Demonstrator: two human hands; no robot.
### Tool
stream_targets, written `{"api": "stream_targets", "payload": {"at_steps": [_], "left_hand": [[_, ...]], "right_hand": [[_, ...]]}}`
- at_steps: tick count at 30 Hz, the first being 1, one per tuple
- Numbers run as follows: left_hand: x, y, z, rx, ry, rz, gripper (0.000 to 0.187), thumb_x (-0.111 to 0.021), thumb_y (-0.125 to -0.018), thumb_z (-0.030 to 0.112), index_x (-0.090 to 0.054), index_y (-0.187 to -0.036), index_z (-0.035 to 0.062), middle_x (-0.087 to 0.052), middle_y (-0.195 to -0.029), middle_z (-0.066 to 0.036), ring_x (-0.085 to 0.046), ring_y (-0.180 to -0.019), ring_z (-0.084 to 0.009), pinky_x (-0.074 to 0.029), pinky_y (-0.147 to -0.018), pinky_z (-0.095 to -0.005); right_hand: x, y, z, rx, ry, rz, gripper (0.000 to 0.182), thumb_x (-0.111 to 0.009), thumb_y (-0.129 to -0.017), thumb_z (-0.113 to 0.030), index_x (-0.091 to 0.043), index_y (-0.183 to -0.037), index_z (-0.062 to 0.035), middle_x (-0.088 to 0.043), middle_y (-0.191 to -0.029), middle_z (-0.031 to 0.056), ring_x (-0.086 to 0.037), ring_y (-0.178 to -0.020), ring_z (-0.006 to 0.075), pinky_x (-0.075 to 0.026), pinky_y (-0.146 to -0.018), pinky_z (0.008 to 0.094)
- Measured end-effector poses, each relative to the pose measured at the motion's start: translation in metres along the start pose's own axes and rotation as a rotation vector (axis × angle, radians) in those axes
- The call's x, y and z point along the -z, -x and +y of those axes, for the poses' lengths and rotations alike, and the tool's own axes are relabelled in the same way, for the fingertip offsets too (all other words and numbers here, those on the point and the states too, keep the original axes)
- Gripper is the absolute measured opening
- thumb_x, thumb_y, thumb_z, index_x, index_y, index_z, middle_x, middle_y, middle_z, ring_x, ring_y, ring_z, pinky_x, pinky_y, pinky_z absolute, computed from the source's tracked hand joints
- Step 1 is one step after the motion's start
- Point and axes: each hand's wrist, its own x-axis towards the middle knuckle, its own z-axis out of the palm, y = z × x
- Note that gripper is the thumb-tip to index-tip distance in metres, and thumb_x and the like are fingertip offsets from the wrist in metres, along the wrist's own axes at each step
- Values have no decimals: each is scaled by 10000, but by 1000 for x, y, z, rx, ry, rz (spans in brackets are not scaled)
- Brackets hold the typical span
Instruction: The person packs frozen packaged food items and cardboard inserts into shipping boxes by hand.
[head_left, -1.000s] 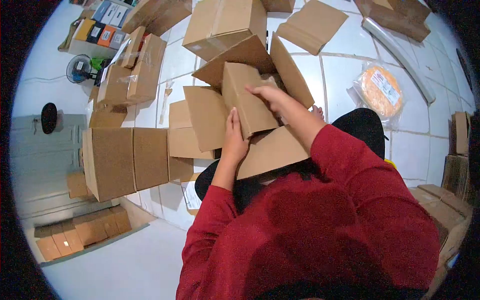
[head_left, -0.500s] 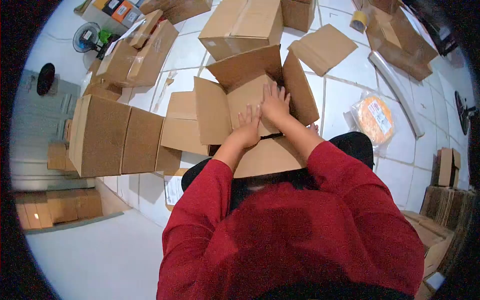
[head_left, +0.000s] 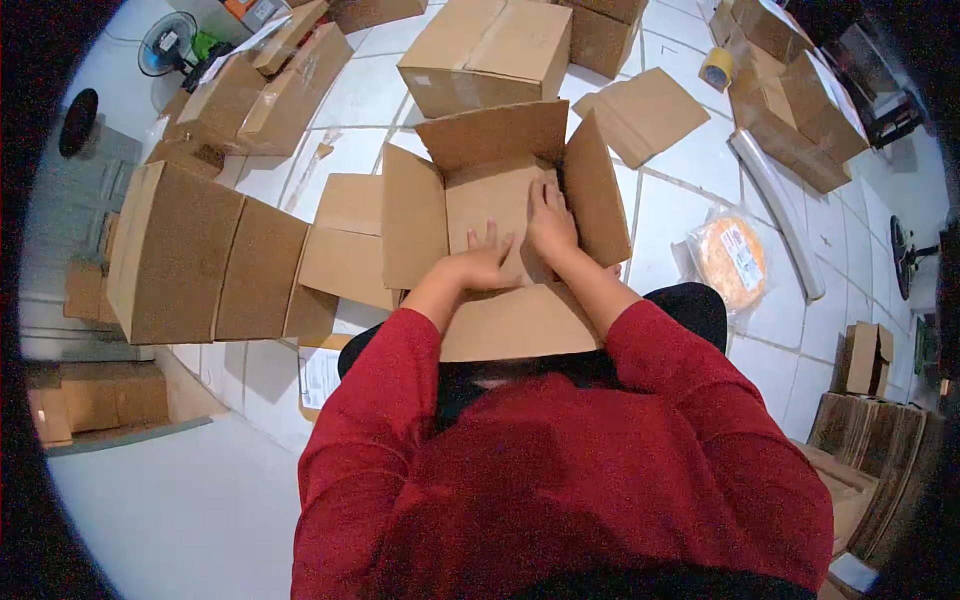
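The plain brown box (head_left: 492, 143) has opened flaps; inside it, the left hand (head_left: 478, 265) is spread, the right hand (head_left: 551, 232) flat, fingers close.

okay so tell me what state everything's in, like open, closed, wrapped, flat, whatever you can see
Front box: open, flaps spread
Left hand: open, inside it
Right hand: open, inside it
Large box beyond: closed, taped
Cardboard sheet: lying flat
Round orange item: wrapped in clear plastic
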Motion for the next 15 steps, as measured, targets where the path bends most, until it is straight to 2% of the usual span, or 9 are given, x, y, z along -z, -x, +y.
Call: {"api": "stream_targets", "payload": {"at_steps": [2,3,4,5,6,7,8,9,15], "left_hand": [[3,-19,-25,-187,306,-228,780,-519,-722,395,-67,-1321,187,29,-1353,-194,8,-1250,-344,-158,-942,-553],[-2,-22,-30,-75,464,-102,716,-482,-738,444,-148,-1315,182,-48,-1357,-177,-12,-1262,-298,-104,-962,-537],[-6,-29,-31,-74,474,-95,716,-482,-738,444,-148,-1315,182,-48,-1357,-177,-12,-1262,-298,-104,-962,-537],[3,-25,-15,-13,300,163,710,-460,-742,478,-146,-1315,199,-45,-1364,-153,-15,-1262,-301,-91,-969,-527],[6,-25,-6,51,122,415,705,-437,-746,511,-144,-1315,216,-41,-1370,-129,-18,-1262,-304,-78,-976,-517],[7,-25,1,59,136,414,705,-437,-746,511,-144,-1315,216,-41,-1370,-129,-18,-1262,-304,-78,-976,-517],[6,-31,3,75,-28,446,696,-417,-746,533,-147,-1314,234,-36,-1374,-109,-11,-1260,-312,-60,-972,-527],[6,-35,4,89,-195,474,688,-397,-746,555,-150,-1312,252,-32,-1378,-89,-4,-1258,-321,-41,-968,-536],[-15,-44,-4,172,-166,441,681,-411,-740,555,-142,-1308,294,-5,-1381,-74,47,-1248,-353,33,-929,-585]], "right_hand": [[-10,-1,12,-17,2,-52,620,-459,-714,-60,-202,-1278,-82,-152,-1312,232,-249,-1170,379,-282,-934,412],[-11,6,11,50,29,28,615,-465,-711,-56,-216,-1272,-84,-158,-1312,225,-271,-1148,394,-294,-922,424],[-12,10,11,119,58,103,609,-471,-708,-51,-230,-1267,-86,-165,-1312,218,-294,-1126,409,-307,-910,436],[-15,5,10,202,75,214,615,-493,-716,-70,-222,-1267,-51,-172,-1316,204,-326,-1094,427,-322,-896,440],[-16,2,8,212,82,205,615,-493,-716,-70,-222,-1267,-51,-172,-1316,204,-326,-1094,427,-322,-896,440],[-17,0,7,190,84,89,609,-493,-728,-99,-215,-1266,-35,-166,-1321,200,-330,-1087,437,-322,-896,438],[-21,-2,10,165,86,-24,608,-494,-740,-129,-208,-1265,-18,-160,-1325,195,-334,-1079,448,-321,-897,437],[-29,-3,15,169,92,-31,608,-494,-740,-129,-208,-1265,-18,-160,-1325,195,-334,-1079,448,-321,-897,437],[-47,0,21,158,324,-120,601,-468,-764,-210,-204,-1264,-7,-183,-1322,189,-283,-1120,446,-255,-942,441]]}}
